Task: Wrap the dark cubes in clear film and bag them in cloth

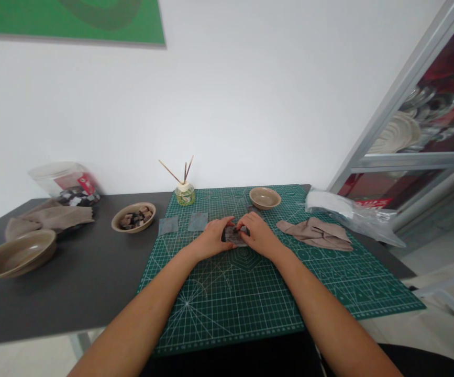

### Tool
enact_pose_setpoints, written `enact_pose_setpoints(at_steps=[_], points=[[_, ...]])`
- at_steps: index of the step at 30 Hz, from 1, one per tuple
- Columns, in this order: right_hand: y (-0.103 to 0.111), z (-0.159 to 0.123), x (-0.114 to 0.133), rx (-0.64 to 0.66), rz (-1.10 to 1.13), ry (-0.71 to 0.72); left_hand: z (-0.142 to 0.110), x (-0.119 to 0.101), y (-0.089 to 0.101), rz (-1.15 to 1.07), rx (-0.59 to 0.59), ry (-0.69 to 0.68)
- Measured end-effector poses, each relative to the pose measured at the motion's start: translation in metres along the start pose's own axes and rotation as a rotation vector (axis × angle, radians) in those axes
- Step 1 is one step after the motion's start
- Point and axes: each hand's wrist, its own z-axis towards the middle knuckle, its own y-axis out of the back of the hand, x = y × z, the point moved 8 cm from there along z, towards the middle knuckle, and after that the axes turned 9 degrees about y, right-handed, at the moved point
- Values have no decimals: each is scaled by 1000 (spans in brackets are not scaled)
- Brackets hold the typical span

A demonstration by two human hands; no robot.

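Observation:
On the green cutting mat [222,309], a small, sheer grey pouch [234,239] lies between my two hands, with dark bits showing at its upper part. My left hand [212,239] curves round the pouch's left side, thumb on the near edge and fingers on the far edge. At the pouch's upper right, my right hand [260,235] has thumb and fingers pinched together; what lies between the fingertips is too small to make out. Two flat grey pouches, a left one [168,225] and a nearer one [198,221], lie left of my hands. Another grey piece [255,210] is partly hidden behind my right hand.
A bowl of brown chunks [134,217], a larger bowl [17,255], a brown cloth [50,220] and a plastic jar [64,183] stand left. Behind are a reed diffuser [185,193] and a small bowl [265,198]. Right lie another cloth [315,233] and a plastic bag [352,212].

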Motion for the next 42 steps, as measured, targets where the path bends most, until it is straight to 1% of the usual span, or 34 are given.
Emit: enact_pose_setpoints(at_steps=[4,7,11,15,18,20,23,26,32,38,42], points=[[5,-2,-2,-18,-7,26,-1,-1,1,-8,0,5],[11,-4,-7,-69,-8,-4,-1,-1,1,-13,4,5],[10,-5,-12,-64,-24,-27,-1,-2,1,-17,5,0],[9,-6,-19,-75,-84,-82,-1,-2,1,-18,11,8],[6,-6,-16,-55,-57,-42,-1,-2,1,-14,14,11],[7,-6,-13,-71,-25,-19,-1,-2,1,-7,15,10],[11,-7,-14,-96,-22,-46,-1,-2,1,0,13,11],[8,-8,-15,-57,-38,-58,-1,-2,1,-3,15,6],[0,-9,-15,24,-48,-24,-1,-1,1,-9,7,-15],[1,-9,-18,14,-50,-56,-1,-1,0,-14,12,-7],[-5,-6,-15,31,-24,-41,0,-1,0,-13,6,-1]])
